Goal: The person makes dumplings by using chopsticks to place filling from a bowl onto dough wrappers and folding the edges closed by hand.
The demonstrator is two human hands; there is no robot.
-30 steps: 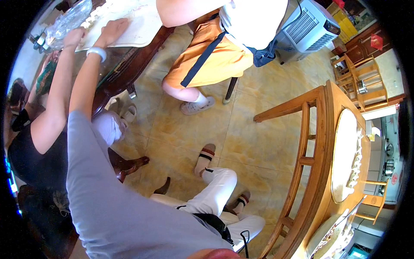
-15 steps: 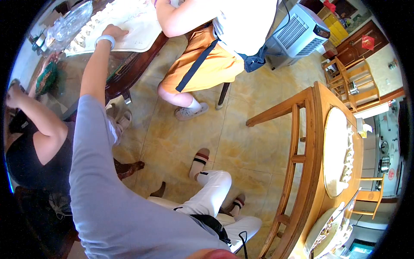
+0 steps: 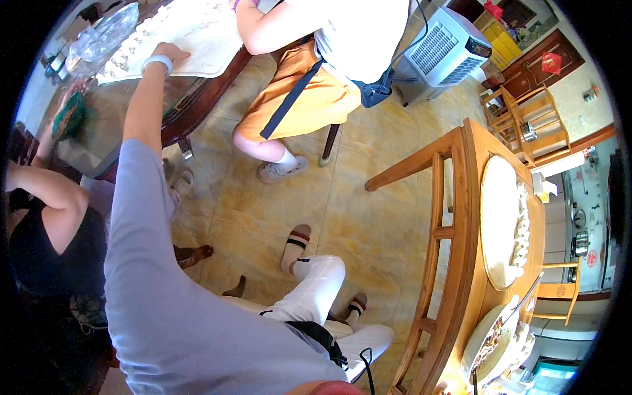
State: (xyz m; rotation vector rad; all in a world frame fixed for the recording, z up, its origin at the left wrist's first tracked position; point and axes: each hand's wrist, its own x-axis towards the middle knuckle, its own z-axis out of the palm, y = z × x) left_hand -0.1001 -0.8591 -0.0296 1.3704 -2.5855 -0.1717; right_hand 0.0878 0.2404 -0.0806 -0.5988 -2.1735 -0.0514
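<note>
My left hand [image 3: 171, 51], with a white band at the wrist, rests on the white board [image 3: 209, 56] on the dark table. Its thumb stands apart, and I see nothing held in it; the other fingers are partly hidden. Along the board's left side, close to this hand, lie rows of small dumplings [image 3: 122, 54]. Toward the right the board surface shows pale flour marks. My right hand is outside the view.
A person in orange shorts [image 3: 303, 99] sits across from me; another in black [image 3: 69, 227] sits at left. Crumpled clear plastic [image 3: 102, 39] lies beside the board. At right, a wooden table [image 3: 477, 230] carries a round board [image 3: 498, 224] with dumplings and a bowl [image 3: 471, 352]. An air cooler [image 3: 434, 52] stands behind.
The view has shifted slightly, so the room sits a little further left. My left hand stays on the board. The person in black has moved their arm lower.
</note>
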